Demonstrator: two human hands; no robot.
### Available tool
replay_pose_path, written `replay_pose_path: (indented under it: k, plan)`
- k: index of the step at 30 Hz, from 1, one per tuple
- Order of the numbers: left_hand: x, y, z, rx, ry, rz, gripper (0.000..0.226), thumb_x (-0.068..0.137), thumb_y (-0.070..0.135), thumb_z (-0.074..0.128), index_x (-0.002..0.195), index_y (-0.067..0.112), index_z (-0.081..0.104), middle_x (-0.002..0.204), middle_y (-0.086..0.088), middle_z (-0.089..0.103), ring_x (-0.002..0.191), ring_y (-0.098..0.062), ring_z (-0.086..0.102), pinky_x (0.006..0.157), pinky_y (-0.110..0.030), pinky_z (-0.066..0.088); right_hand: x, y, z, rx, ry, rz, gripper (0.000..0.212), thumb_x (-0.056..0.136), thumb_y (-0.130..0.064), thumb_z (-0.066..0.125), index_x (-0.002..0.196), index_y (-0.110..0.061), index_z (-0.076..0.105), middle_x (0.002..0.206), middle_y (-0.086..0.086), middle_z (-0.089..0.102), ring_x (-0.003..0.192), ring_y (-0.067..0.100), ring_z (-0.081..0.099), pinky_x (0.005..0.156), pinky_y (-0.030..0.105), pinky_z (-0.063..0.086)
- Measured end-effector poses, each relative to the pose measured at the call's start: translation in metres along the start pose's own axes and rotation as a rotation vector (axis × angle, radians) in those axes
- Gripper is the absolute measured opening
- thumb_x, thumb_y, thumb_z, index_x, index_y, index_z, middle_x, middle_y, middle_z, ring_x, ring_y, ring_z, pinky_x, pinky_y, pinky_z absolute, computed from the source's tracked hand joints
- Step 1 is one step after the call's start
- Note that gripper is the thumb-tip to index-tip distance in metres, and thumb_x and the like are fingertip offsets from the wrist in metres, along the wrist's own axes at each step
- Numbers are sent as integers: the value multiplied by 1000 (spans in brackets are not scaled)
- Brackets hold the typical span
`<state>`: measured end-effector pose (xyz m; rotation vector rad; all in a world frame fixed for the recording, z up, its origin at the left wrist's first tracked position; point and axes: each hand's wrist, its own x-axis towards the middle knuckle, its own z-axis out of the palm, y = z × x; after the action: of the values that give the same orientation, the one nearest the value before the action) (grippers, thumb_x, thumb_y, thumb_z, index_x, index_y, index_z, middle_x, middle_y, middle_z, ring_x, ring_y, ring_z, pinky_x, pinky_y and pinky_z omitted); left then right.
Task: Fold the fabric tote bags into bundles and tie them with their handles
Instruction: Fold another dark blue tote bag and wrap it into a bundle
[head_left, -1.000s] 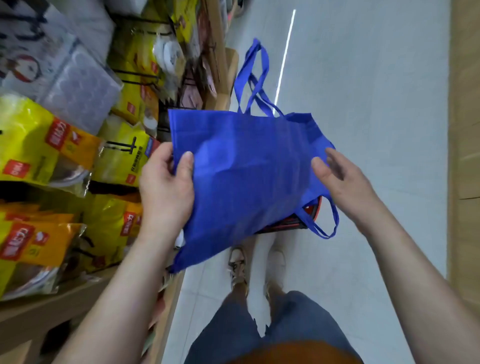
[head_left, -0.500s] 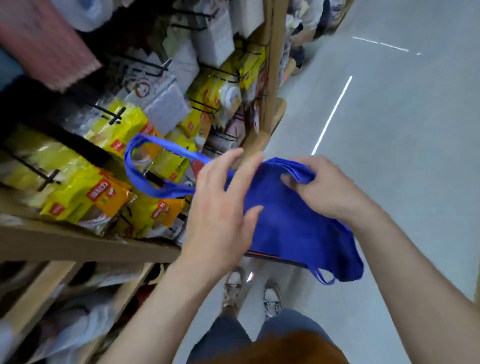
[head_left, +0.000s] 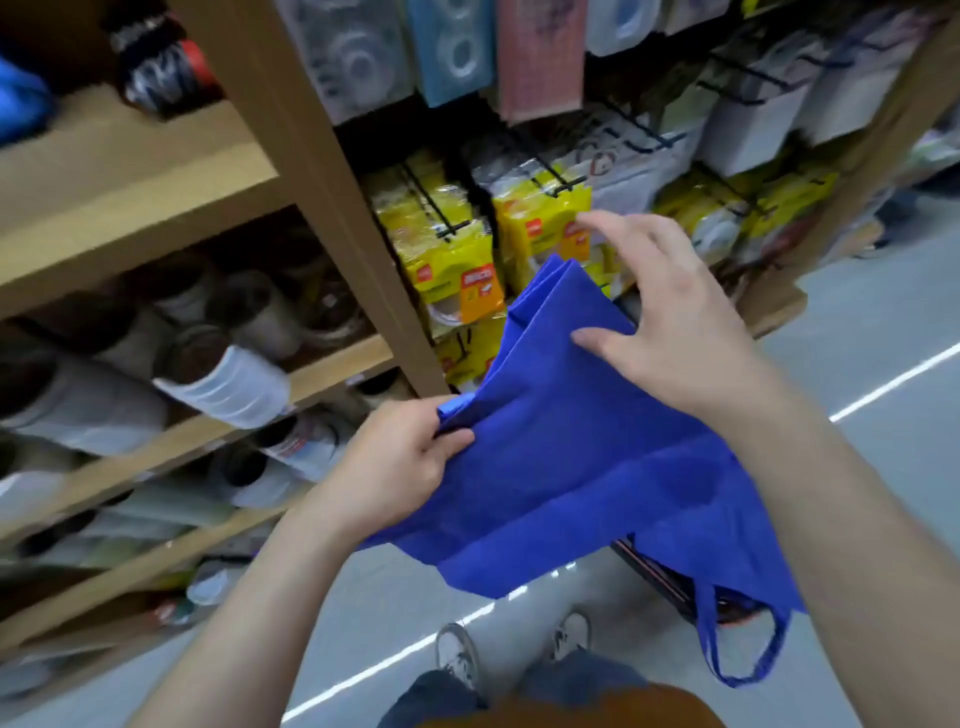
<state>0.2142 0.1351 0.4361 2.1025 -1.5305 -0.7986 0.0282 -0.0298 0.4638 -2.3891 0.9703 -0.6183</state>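
From the head view, wooden shelving (head_left: 156, 171) filled the left and top of the frame, split by a slanted upright post (head_left: 322, 197). On the shelves left of the post lay pale plastic containers (head_left: 228, 384) on their sides, blurred. To the right of the post, yellow packets (head_left: 452, 260) hung on black wire hooks (head_left: 431, 208), with paler packs (head_left: 452, 47) hanging above them. These packets stood just behind the bag's raised top corner and the right hand's fingertips. A grey floor (head_left: 857, 364) with a white line (head_left: 893, 382) ran along the right. Below, the person's shoes (head_left: 457, 654) showed. The dark rim of a basket (head_left: 654, 577) peeked from under the bag, most of it hidden by the fabric.

The blue tote bag (head_left: 571, 467) was held in the air between the two hands, in front of the shelving and above the floor. It was partly folded, with creases across it. One handle loop (head_left: 727, 649) dangled from its lower right corner.

The left hand (head_left: 400, 467) gripped the bag's left edge, fingers curled beneath and thumb pressed on top, bunching the fabric there. The right hand (head_left: 670, 332) was spread open over the bag's upper part. Its thumb lay against the fabric, and its fingers reached up toward the yellow packets without gripping anything.
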Motion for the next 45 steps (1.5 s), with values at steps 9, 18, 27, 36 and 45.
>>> replay_pose_path:
  k: [9, 18, 27, 36, 45]
  plan:
    - [-122, -89, -86, -14, 218, -200, 34, 90, 23, 67, 120, 35, 58, 97, 25, 63, 95, 0, 59, 84, -27, 45, 18, -163, 115, -158, -257, -635, 22, 81, -41, 59, 89, -24, 71, 106, -9, 65, 122, 24, 50, 83, 45, 32]
    - [-280, -205, -159, 404, 692, -293, 23, 82, 33, 63, 87, 12, 69, 81, -1, 66, 80, -25, 59, 69, -35, 45, 30, -310, 194, 73, -304, -717, 13, 86, -36, 54, 83, -25, 61, 84, -7, 62, 87, 12, 54, 103, 37, 29]
    - [-355, -253, -264, 365, 1200, -232, 38, 80, 4, 69, 118, 10, 68, 121, -3, 65, 115, -19, 57, 102, -19, 38, 64, -458, 212, 277, -281, -818, 13, 92, -25, 63, 89, -13, 67, 75, 1, 62, 72, 13, 53, 66, 25, 40]
    - [-353, -293, -338, 689, 1101, -216, 53, 78, 31, 74, 127, 14, 64, 146, -16, 47, 135, -36, 42, 115, -39, 30, 178, -563, 256, 418, -39, -813, 19, 90, -27, 61, 92, -10, 69, 81, 1, 60, 77, 18, 54, 67, 26, 38]
    - [-311, -358, -384, 500, 413, -744, 85, 66, 86, 16, 147, 58, 6, 164, 8, 1, 150, -23, 3, 113, -64, 18, 233, -625, 329, 119, 260, -867, 30, 96, -33, 52, 108, -11, 69, 104, 13, 67, 102, 37, 58, 85, 44, 39]
